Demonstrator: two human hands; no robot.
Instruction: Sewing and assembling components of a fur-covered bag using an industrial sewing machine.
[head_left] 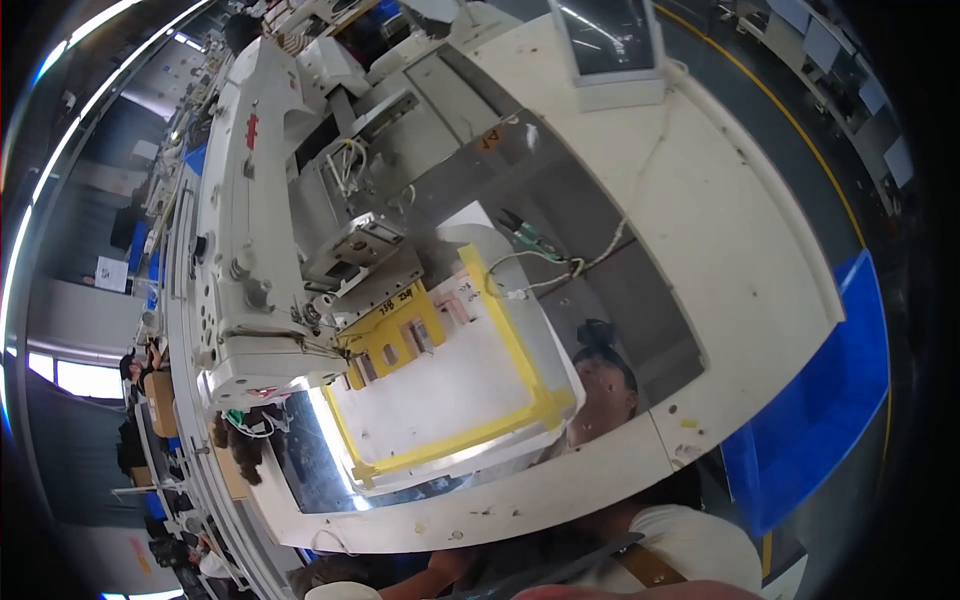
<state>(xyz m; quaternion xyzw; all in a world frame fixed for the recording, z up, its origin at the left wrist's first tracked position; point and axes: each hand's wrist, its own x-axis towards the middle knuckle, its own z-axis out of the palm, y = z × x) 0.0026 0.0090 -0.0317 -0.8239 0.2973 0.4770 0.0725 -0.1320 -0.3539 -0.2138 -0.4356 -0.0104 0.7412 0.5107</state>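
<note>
Neither of my hands shows. A bare forearm [435,576] is at the lower edge and runs under the front of the table, where its hand is hidden. In front of me a flat white panel bordered with yellow tape [455,375] lies on a shiny metal plate [648,335]. Its far left end, with small cut-out windows, sits beneath the head of a large white sewing machine [248,200]. Thread snips with green handles [535,238] rest beyond the panel, beside a pale cord [605,250].
A tilted screen [608,38] stands at the table's far side. The pale tabletop [735,220] curves around the plate. Off its right edge sits a blue bin [815,400]. At left, brown fabric [242,450] hangs near the machine, with other workstations and people behind.
</note>
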